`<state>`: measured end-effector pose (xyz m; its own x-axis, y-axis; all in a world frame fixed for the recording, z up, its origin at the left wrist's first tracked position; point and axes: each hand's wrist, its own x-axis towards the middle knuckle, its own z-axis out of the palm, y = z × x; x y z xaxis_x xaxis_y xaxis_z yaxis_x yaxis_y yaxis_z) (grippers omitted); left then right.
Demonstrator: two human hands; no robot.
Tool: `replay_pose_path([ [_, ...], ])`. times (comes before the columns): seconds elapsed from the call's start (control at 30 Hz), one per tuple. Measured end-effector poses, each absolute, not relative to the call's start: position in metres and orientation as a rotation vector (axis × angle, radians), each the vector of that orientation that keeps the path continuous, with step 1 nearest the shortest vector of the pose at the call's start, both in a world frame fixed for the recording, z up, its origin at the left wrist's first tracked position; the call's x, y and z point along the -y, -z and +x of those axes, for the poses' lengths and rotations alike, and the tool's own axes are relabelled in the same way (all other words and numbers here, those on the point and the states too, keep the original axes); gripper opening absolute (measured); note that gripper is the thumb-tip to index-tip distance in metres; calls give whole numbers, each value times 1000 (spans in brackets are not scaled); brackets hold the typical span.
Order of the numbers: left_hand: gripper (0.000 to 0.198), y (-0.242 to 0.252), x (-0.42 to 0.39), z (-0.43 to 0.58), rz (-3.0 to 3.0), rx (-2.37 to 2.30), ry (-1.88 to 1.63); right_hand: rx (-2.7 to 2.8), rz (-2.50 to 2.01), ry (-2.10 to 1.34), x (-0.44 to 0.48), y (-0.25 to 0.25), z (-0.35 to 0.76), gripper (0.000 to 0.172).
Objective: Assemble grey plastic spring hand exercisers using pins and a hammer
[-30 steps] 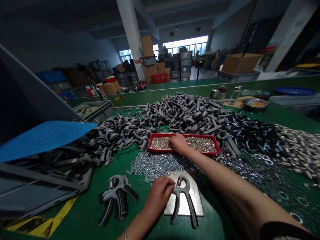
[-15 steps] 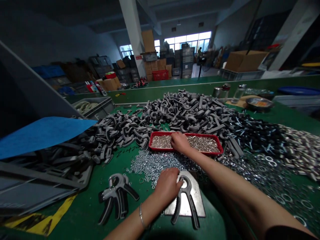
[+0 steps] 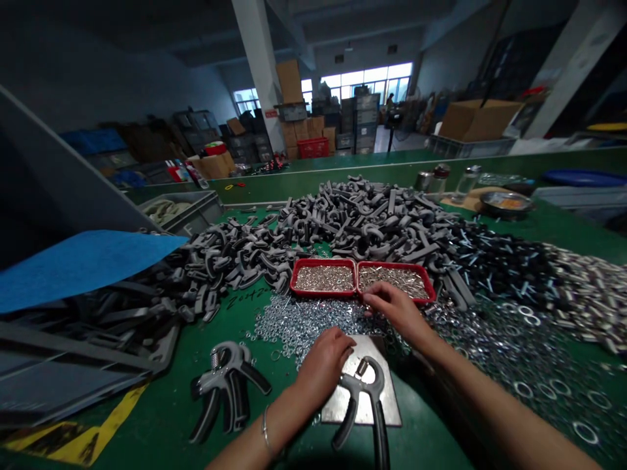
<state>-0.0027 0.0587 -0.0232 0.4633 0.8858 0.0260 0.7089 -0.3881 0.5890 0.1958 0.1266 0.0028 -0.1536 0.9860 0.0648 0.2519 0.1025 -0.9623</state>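
A grey and black hand grip strengthener (image 3: 376, 399) lies over a metal plate (image 3: 392, 410), handles toward me, a small spring showing in its head. My left hand (image 3: 323, 362) is closed at the grip's upper left end, fingers curled over the plate's edge; its thumb is mostly hidden. My right hand (image 3: 398, 312) hovers by the front edge of the right red tray (image 3: 431, 288), thumb and fingers pinched; anything between them is too small to name. That tray holds small metal pins. The left red tray (image 3: 292, 282) holds tiny metal parts.
Another hand grip (image 3: 230, 378) lies at left. Loose nuts (image 3: 284, 323) spread before the trays. Behind rises a heap of grey handles (image 3: 372, 215). Black parts (image 3: 504, 261), metal sleeves (image 3: 588, 281) and rings (image 3: 553, 385) lie at right. A grey crate (image 3: 161, 352) stands at left.
My right hand has come out from between the trays, moving right and toward me. The hand grip has shifted toward me and turned slightly, its spring now visible. My left hand has barely moved.
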Motion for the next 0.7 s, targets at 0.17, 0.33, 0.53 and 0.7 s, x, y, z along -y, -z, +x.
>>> replay_pose_path([
  [0.17, 21, 28, -78, -4, 2525, -1042, -220, 1341, -1356, -1352, -33, 15, 229, 23],
  [0.33, 22, 32, -82, 11, 2562, -962, -191, 1415, -1421, -1403, 8, 28, 218, 22],
  [0.53, 16, 27, -80, 8, 2447, -1127, -280, 2063, -1324, -703, 12, 41, 196, 16],
  [0.7, 10, 22, -45, -8, 2249, -1247, -463, 2205, -1223, -491, 10, 58, 190, 17],
])
